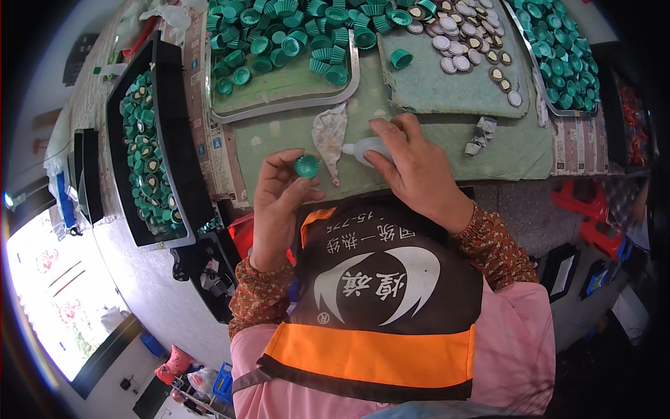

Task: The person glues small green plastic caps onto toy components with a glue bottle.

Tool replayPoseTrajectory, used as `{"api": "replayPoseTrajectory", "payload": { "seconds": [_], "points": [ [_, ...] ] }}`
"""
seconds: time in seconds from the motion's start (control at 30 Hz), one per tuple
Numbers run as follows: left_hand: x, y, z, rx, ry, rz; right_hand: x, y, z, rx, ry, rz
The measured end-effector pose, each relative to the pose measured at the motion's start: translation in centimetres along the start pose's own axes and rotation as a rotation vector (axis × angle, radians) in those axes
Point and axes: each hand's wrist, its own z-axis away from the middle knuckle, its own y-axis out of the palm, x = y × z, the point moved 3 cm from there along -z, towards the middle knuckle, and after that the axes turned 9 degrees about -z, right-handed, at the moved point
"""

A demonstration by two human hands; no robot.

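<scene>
Between the thumb and fingers of my left hand [283, 202] is a small green fluted cup [307, 166], its hollow side turned up. My right hand [419, 171] is wrapped around a whitish squeeze bottle [370, 150]. The bottle lies nearly level, its thin nozzle pointing left toward the cup but apart from it. A crumpled, stained tissue [329, 133] lies on the green table cover [269, 146] just beyond the cup and nozzle. Past the hands, a metal-rimmed tray [279, 108] holds a heap of loose green cups [289, 45].
Round white and dark discs [457, 52] lie on a green board [447, 91] at far right. Another tray of green cups [558, 56] stands beyond it. At left, a black tray [171, 126] holds cups with discs inside. A crumpled wrapper [480, 135] lies right of my right hand.
</scene>
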Motion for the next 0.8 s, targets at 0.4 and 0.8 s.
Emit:
{"api": "replayPoseTrajectory", "payload": {
  "seconds": [0.4, 0.8],
  "points": [
    [-0.9, 0.7, -0.3, 0.041, -0.029, 0.013, -8.6, -8.8, -6.0, -0.281, -0.087, 0.488],
    [-0.6, 0.7, -0.3, 0.100, -0.065, 0.035, -8.5, -9.0, -5.5, -0.132, 0.252, -0.197]
  ]
}}
